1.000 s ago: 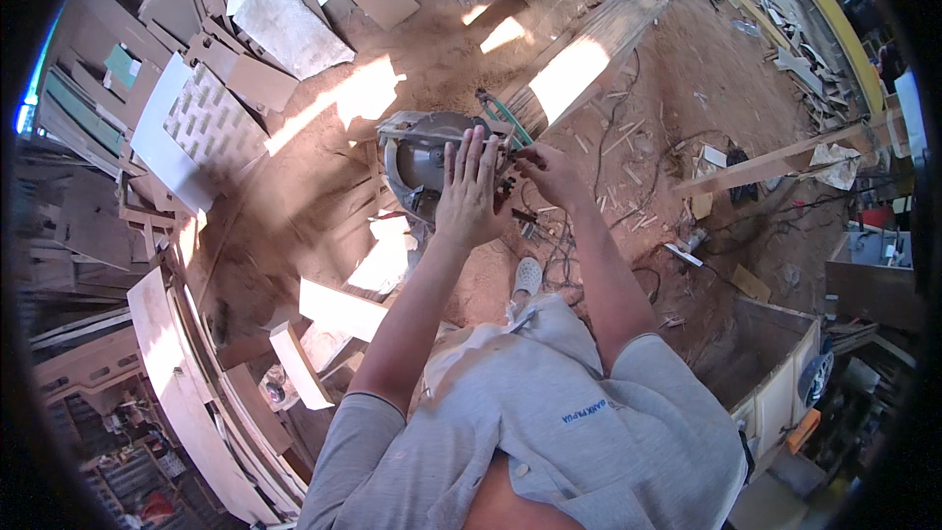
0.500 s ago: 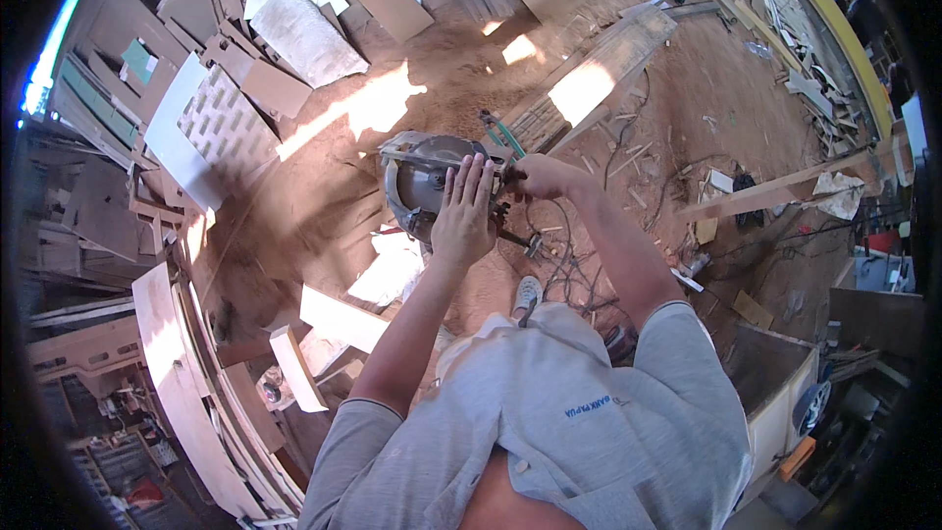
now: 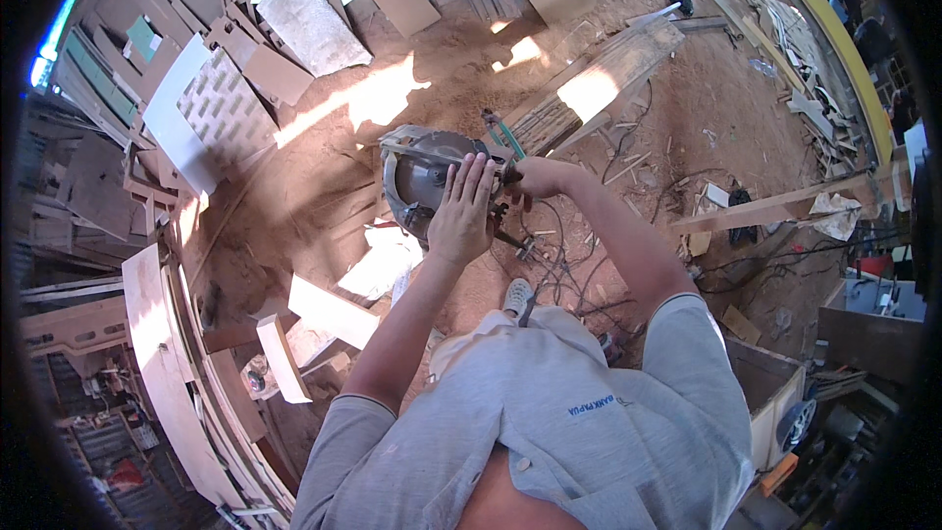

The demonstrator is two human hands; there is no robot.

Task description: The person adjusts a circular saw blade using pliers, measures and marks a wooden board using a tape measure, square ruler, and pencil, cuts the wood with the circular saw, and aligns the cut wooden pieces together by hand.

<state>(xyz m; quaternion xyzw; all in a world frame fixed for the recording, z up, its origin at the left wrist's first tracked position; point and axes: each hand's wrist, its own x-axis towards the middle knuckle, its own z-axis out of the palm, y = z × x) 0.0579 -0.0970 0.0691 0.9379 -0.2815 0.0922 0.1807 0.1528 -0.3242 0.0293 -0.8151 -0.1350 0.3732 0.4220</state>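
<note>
A large grey circular saw (image 3: pixel 420 180) is held out in front of me, above the dirt floor. My left hand (image 3: pixel 465 209) lies flat on the saw's body, its fingers stretched out and pointing away from me. On the saw's right side, my right hand (image 3: pixel 538 180) is closed around the dark handle; part of that handle is hidden by my fingers. Just beyond the right hand is a slim green and metal tool (image 3: pixel 502 132), near the end of a long wooden plank stack (image 3: pixel 559 108).
Sheets and offcuts of board (image 3: pixel 314 25) lie at the far left. Long curved panels (image 3: pixel 162 344) stand at near left. Tangled cables (image 3: pixel 564 270) lie on the floor near my shoe (image 3: pixel 518 296). A wooden box (image 3: pixel 760 378) is at near right, and a person (image 3: pixel 868 39) is at far right.
My view has tilted slightly, so the surroundings have shifted a little. Both hands stay in nearly the same place on the saw.
</note>
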